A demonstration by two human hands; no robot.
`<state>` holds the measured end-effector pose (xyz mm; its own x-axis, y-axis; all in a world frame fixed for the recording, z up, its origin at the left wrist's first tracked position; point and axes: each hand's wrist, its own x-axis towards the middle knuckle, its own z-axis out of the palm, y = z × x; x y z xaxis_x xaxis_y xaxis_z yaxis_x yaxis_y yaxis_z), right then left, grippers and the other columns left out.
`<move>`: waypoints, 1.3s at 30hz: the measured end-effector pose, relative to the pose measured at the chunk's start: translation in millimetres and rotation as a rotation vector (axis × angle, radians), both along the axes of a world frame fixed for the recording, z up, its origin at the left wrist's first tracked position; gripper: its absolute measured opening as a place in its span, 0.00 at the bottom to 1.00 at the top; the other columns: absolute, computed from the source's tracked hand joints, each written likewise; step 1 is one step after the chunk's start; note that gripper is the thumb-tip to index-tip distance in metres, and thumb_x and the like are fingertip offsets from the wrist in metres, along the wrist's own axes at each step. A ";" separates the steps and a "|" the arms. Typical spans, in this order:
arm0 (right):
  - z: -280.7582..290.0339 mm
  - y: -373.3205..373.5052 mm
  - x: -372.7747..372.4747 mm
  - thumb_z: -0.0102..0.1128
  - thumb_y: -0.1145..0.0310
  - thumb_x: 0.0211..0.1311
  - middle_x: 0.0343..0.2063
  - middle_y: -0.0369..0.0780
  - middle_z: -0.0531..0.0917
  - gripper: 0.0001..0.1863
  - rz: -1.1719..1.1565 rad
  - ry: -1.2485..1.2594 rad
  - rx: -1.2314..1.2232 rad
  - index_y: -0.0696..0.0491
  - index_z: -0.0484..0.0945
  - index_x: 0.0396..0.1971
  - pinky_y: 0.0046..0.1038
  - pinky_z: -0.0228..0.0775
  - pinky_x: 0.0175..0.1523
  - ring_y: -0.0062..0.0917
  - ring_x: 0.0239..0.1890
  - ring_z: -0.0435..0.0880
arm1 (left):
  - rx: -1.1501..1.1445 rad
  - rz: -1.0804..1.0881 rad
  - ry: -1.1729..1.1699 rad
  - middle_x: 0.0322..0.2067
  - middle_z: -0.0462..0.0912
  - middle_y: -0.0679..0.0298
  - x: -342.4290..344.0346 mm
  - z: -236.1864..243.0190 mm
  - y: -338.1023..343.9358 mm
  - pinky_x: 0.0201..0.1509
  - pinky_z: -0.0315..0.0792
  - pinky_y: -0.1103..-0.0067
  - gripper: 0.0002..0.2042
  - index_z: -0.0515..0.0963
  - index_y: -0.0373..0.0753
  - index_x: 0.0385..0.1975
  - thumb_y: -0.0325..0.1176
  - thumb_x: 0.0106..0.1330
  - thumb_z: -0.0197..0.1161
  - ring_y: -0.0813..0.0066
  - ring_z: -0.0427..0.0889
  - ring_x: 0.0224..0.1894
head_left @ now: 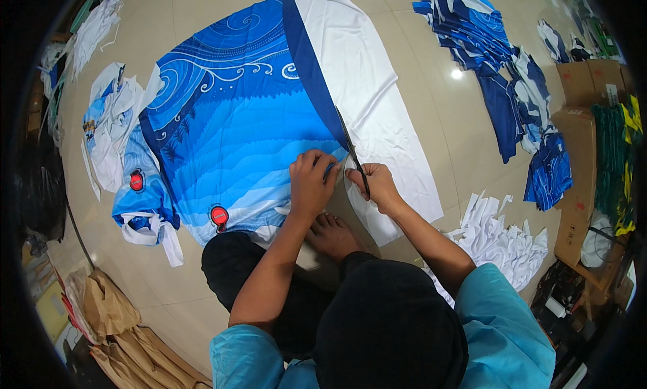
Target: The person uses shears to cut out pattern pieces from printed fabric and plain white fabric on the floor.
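Observation:
A large blue printed fabric with wave and scroll patterns lies spread on the tiled floor before me. Along its right side runs a dark navy band, and beyond that a wide white margin. My right hand grips the handles of black scissors, whose blades point away along the line between navy and white. Below the blades, the white part has come apart from the blue, and bare floor shows between. My left hand pinches the blue fabric's cut edge, just left of the scissors.
Crumpled blue and white pieces lie at the left. A pile of blue cut pieces lies at the far right, with white scraps nearer. Cardboard boxes stand along the right; brown paper sits at the lower left. My bare foot rests near the fabric.

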<state>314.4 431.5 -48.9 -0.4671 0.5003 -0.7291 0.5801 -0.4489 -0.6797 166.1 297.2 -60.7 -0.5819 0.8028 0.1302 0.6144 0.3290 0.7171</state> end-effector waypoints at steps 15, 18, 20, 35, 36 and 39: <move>-4.6 0.1 -0.6 0.79 0.61 0.66 0.13 0.33 0.76 0.21 -0.010 0.006 -0.005 0.53 0.79 0.19 0.25 0.57 0.19 0.17 0.14 0.71 | -0.018 0.005 -0.003 0.47 0.83 0.64 0.0 1.3 0.9 0.54 0.68 0.59 0.07 0.88 0.45 0.45 0.35 0.71 0.75 0.58 0.81 0.52; -4.8 -0.1 -1.2 0.79 0.62 0.66 0.13 0.33 0.76 0.21 -0.005 0.003 -0.002 0.54 0.79 0.19 0.25 0.57 0.19 0.17 0.14 0.71 | -0.017 0.004 -0.009 0.47 0.82 0.64 -0.1 0.7 0.0 0.54 0.68 0.59 0.07 0.88 0.45 0.45 0.34 0.71 0.75 0.57 0.81 0.53; -4.8 0.2 -1.1 0.80 0.62 0.66 0.13 0.33 0.76 0.21 0.004 -0.002 0.008 0.54 0.79 0.19 0.25 0.57 0.19 0.17 0.14 0.71 | -0.017 0.003 -0.015 0.47 0.82 0.64 -0.2 1.5 0.0 0.54 0.68 0.59 0.07 0.88 0.45 0.45 0.34 0.70 0.75 0.57 0.81 0.53; -3.2 10.5 -21.1 0.80 0.57 0.62 0.13 0.33 0.74 0.23 -0.029 0.062 -0.001 0.51 0.75 0.17 0.24 0.56 0.18 0.17 0.13 0.71 | 0.012 -0.003 -0.006 0.48 0.82 0.65 -1.5 -1.1 -2.7 0.54 0.68 0.59 0.09 0.87 0.45 0.46 0.31 0.68 0.75 0.57 0.81 0.53; -2.2 11.5 -22.8 0.80 0.57 0.62 0.13 0.33 0.74 0.23 -0.026 0.055 0.000 0.51 0.75 0.17 0.24 0.56 0.18 0.17 0.13 0.70 | 0.015 -0.003 -0.005 0.48 0.82 0.64 -1.3 -0.9 -2.3 0.54 0.68 0.59 0.09 0.87 0.45 0.46 0.31 0.68 0.75 0.57 0.81 0.53; -0.5 13.2 -25.5 0.81 0.57 0.62 0.13 0.33 0.74 0.23 -0.028 0.056 -0.014 0.51 0.76 0.17 0.24 0.56 0.18 0.17 0.12 0.70 | 0.021 -0.002 -0.002 0.48 0.82 0.64 -0.9 -1.0 -1.9 0.54 0.68 0.59 0.09 0.87 0.45 0.46 0.31 0.67 0.75 0.57 0.81 0.53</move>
<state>288.9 444.7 -49.4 -0.4937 0.5034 -0.7091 0.5283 -0.4741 -0.7044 165.2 295.3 -61.8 -0.5802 0.8012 0.1464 0.6140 0.3122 0.7249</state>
